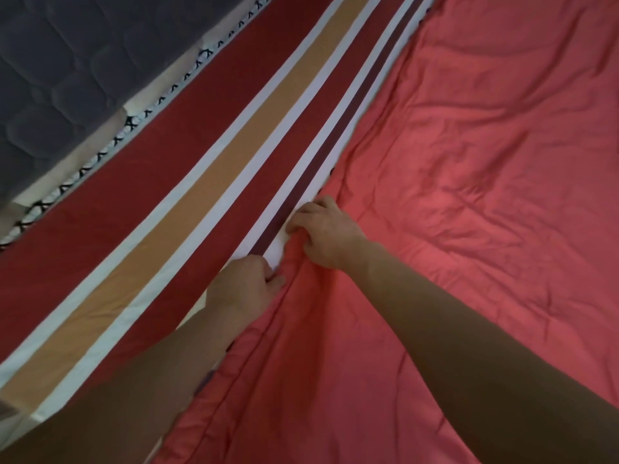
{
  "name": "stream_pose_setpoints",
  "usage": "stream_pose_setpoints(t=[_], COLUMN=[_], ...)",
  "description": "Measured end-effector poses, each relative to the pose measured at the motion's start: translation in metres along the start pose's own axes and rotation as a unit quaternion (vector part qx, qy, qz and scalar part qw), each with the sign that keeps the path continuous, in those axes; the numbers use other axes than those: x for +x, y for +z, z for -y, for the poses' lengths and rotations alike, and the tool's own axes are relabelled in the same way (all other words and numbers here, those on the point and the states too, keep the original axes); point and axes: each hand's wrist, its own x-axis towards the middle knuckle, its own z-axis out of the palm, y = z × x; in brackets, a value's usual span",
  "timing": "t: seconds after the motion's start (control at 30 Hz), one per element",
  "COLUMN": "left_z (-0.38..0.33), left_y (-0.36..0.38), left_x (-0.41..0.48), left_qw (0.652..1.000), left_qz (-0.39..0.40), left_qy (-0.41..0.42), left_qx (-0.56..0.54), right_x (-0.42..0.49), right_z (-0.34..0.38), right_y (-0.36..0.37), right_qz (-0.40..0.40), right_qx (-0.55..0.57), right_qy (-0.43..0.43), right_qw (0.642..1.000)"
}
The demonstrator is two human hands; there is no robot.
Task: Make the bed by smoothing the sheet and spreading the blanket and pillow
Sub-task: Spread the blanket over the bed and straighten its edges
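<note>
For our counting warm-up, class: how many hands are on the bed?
2. The left hand grips the edge of the pink blanket nearer the camera; the right hand grips that edge just beyond, beside the striped sheet. None seem hidden.

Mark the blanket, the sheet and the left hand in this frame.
blanket (469, 162): head view, on its wrinkled middle.
sheet (117, 195): head view, on its wide red band.
left hand (243, 284): head view, on the back of the hand.
</note>
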Motion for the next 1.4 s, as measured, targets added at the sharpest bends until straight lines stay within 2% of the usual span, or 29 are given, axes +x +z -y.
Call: stream_pose_setpoints(t=[0.33, 0.43, 0.6, 0.73, 0.9, 1.03, 1.27, 1.4], left_z=[0.047, 0.059, 0.085, 0.1, 0.116, 0.108, 0.11, 0.112], left_y=[0.014, 0.011, 0.014, 0.008, -0.002, 0.015, 0.011, 0.006], left_x=[-0.092, -0.116, -0.152, -0.171, -0.178, -0.184, -0.201, -0.206], left_qw=[0.999, 0.998, 0.998, 0.996, 0.99, 0.99, 0.978, 0.968], left_qz=[-0.002, 0.007, 0.038, 0.029, -0.018, -0.032, 0.07, 0.046], left_qy=[-0.031, -0.053, -0.044, -0.059, -0.113, -0.09, -0.115, -0.119], left_qx=[-0.03, -0.028, -0.007, 0.067, 0.089, 0.106, 0.16, 0.215], right_x=[-0.042, -0.052, -0.064, -0.068, -0.074, -0.081, -0.098, -0.102], right_z=[0.054, 0.072, 0.095, 0.113, 0.136, 0.131, 0.133, 0.141], right_y=[0.027, 0.033, 0.037, 0.043, 0.055, 0.064, 0.067, 0.071], right_qz=[0.063, 0.1, 0.168, 0.122, 0.042, 0.045, 0.088, 0.093], right_qx=[-0.03, -0.023, -0.025, -0.043, -0.036, -0.034, 0.008, 0.009], right_qy=[-0.057, -0.068, -0.079, -0.066, -0.057, -0.037, -0.063, -0.083], right_qw=[0.996, 0.992, 0.982, 0.989, 0.997, 0.998, 0.994, 0.992])
